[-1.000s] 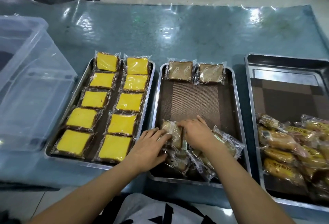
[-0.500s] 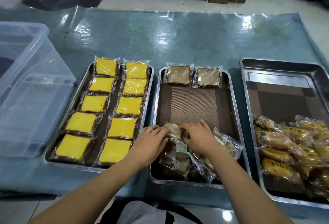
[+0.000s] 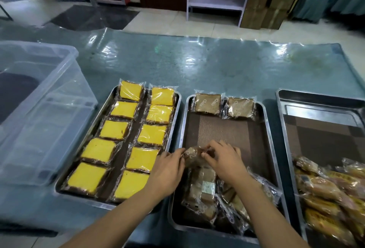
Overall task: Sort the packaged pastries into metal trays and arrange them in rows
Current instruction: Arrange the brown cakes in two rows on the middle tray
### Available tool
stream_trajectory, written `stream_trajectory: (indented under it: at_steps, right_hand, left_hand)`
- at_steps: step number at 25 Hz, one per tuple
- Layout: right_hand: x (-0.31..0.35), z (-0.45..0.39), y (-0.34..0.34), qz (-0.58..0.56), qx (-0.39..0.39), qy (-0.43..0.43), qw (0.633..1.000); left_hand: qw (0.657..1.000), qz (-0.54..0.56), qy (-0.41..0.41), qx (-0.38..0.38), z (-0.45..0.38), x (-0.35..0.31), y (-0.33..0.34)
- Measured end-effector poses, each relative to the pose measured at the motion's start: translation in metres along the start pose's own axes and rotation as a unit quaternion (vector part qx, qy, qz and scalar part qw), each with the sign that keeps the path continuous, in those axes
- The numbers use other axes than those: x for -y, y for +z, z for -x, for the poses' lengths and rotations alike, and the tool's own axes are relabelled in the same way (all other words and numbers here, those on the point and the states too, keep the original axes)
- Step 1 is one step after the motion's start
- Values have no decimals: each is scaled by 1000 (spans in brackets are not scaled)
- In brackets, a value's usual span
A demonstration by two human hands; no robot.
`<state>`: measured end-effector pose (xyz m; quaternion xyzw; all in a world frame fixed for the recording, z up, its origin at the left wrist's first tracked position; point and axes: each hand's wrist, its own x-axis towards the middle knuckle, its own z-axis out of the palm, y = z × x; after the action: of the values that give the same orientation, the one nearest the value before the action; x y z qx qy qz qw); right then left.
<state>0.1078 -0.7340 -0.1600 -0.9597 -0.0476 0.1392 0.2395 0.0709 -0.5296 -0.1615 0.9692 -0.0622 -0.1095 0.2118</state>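
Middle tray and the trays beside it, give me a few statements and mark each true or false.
1. The left tray holds ten yellow cakes in two columns. True.
2. The middle tray has four brown cakes at its far end. False: two brown cakes.
3. Both the left hand and right hand hold one wrapped brown pastry. True.
4. The right tray is completely full. False: its far half is bare.
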Motion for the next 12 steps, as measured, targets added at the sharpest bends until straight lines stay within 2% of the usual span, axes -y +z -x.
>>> stream_trajectory:
  at_steps: [2,6,8,10,12]
  right_hand:
    - [6,-7,5,-11,-7,2,1000]
    - [10,-10,22,37,-49,-16,998]
    - [8,-7,29,39,-19,-14,999]
    - [5,-4,35,56,20,-24,998]
    - [5,-2,39,67,50,-28,996]
  left_hand:
    - [1000,18,-17,1,6,1,-3]
    - [999,10,-47,-14,8,8,-2]
    - [997,-19,-66,-44,6,17,4]
    - [994,-61,-42,-79,6,19,7]
    - [991,-110,28,-66,8,15,11]
